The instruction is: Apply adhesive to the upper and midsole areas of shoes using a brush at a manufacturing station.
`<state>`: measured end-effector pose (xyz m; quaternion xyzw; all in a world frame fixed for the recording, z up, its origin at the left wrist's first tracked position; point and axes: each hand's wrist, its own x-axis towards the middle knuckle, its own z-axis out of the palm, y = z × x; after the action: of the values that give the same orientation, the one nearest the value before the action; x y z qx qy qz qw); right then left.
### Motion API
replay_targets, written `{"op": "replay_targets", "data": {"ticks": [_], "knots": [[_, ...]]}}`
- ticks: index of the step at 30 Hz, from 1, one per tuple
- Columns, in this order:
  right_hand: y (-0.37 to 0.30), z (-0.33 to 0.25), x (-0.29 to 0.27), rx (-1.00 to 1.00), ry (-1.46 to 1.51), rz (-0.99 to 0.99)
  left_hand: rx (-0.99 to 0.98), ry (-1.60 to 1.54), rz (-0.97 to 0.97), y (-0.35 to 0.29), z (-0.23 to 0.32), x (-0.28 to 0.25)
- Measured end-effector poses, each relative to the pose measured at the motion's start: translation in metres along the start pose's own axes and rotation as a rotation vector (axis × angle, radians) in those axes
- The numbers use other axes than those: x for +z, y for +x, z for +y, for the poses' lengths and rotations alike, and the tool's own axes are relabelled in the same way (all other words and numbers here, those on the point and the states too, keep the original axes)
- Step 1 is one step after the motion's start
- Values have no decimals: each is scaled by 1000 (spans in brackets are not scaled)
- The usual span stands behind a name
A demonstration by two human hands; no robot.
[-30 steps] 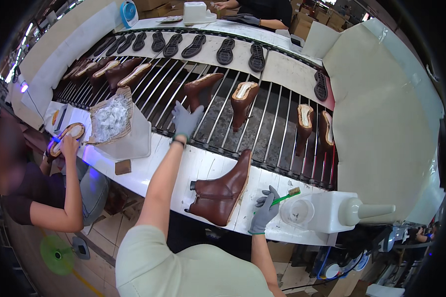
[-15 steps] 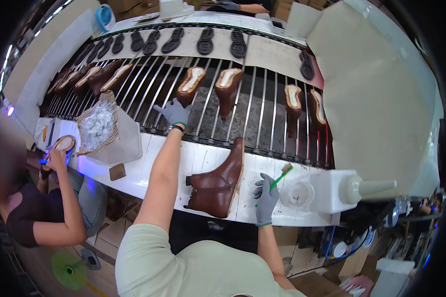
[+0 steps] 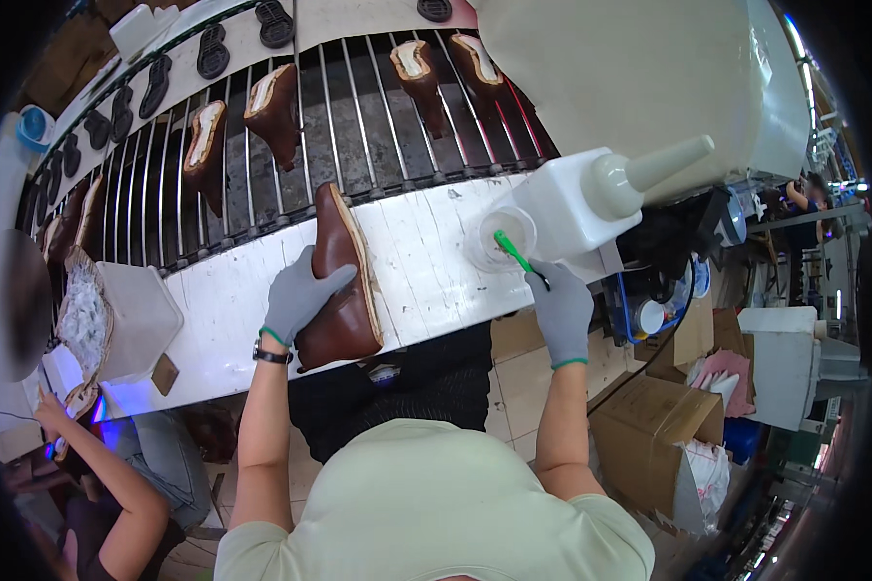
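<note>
My left hand (image 3: pixel 300 295), in a grey glove, grips the brown ankle boot (image 3: pixel 341 257) by its shaft, thumb across the leather. The boot lies on its side on the white bench ledge (image 3: pixel 421 242), its pale bare bottom edge facing right. My right hand (image 3: pixel 559 305), gloved too, is closed around a green-handled brush (image 3: pixel 513 252). The brush reaches down into a clear plastic cup (image 3: pixel 482 254); its bristles are hidden there. Right behind the cup is a white jug (image 3: pixel 576 198) with a long tapered nozzle.
Beyond the ledge, a roller conveyor (image 3: pixel 344 107) carries several upturned brown boots (image 3: pixel 273 116). Black soles (image 3: pixel 213 50) lie along the far white strip. At left are a white bin (image 3: pixel 136 305) of crumpled material and a co-worker's arm (image 3: pixel 107 465). Cardboard boxes (image 3: pixel 649 436) stand at lower right.
My left hand has come back from the conveyor boots onto the boot on the ledge. My right hand has brought the brush into the cup. The view has swung to the right.
</note>
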<state>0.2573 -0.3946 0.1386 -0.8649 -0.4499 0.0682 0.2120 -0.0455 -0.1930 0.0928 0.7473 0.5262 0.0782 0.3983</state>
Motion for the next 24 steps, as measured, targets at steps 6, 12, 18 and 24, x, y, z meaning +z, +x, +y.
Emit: {"op": "replay_targets", "data": {"ticks": [6, 12, 18, 24], "knots": [[3, -2, 26, -74, -308, 78, -13, -80, 30, -3, -15, 10], [8, 1, 22, -129, -462, -31, 153, -534, 504, -43, -8, 20], [1, 28, 24, 317, 776, -264, 502, 278, 894, -97, -61, 60], [-14, -24, 16, 326, 1179, -356, 253, 25, 629, -136, -13, 84]]}}
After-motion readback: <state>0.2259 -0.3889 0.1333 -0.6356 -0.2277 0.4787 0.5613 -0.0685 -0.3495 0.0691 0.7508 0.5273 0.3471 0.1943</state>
